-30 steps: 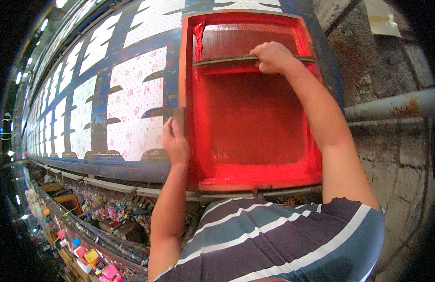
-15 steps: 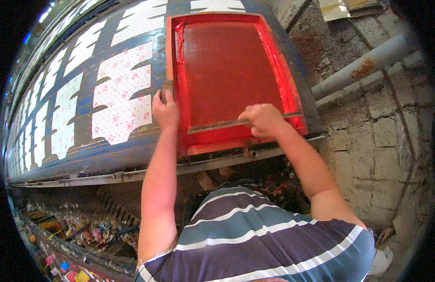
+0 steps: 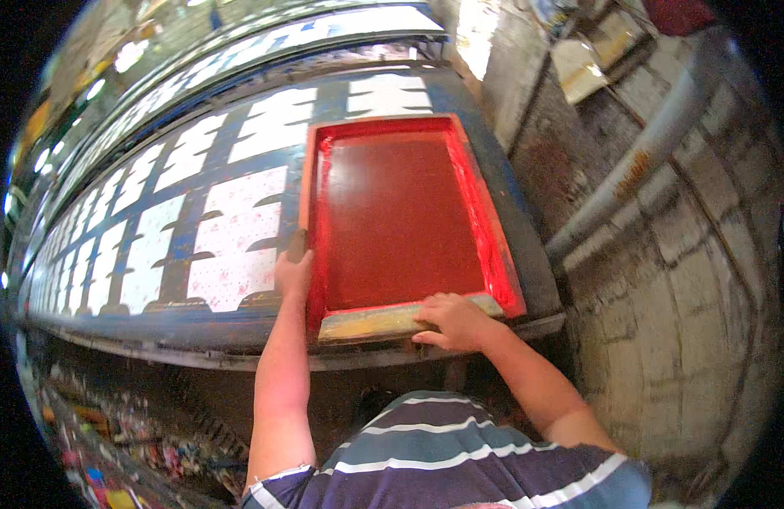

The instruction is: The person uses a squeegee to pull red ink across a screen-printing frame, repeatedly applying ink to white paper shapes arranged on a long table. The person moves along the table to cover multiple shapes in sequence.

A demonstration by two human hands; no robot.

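A screen-printing frame (image 3: 305, 187) lies on a long dark table in front of me, its mesh (image 3: 392, 220) coated in dark red, with brighter red ink along its sides. My left hand (image 3: 292, 276) is closed round a brown wooden handle (image 3: 297, 244) on the frame's left side. At the near end of the mesh, a long squeegee (image 3: 371, 322) shows a pale yellowish-brown face and spans most of the frame's width. My right hand (image 3: 454, 324) grips it right of its middle, with the fingertips partly hidden. Whatever lies beneath the frame is out of sight.
Rows of white cut pieces (image 3: 239, 246), some with small pink prints, lie flat on the table (image 3: 180, 314) to the left and beyond the frame. On the right, a grey pipe (image 3: 646, 161) with rust runs above a brick floor (image 3: 655, 339). Coloured scraps (image 3: 163, 450) lie below, at the left.
The squeegee has come to the near end of the frame and tipped to show its broad face. My right hand has moved with it; my left still holds the handle. The view has shifted.
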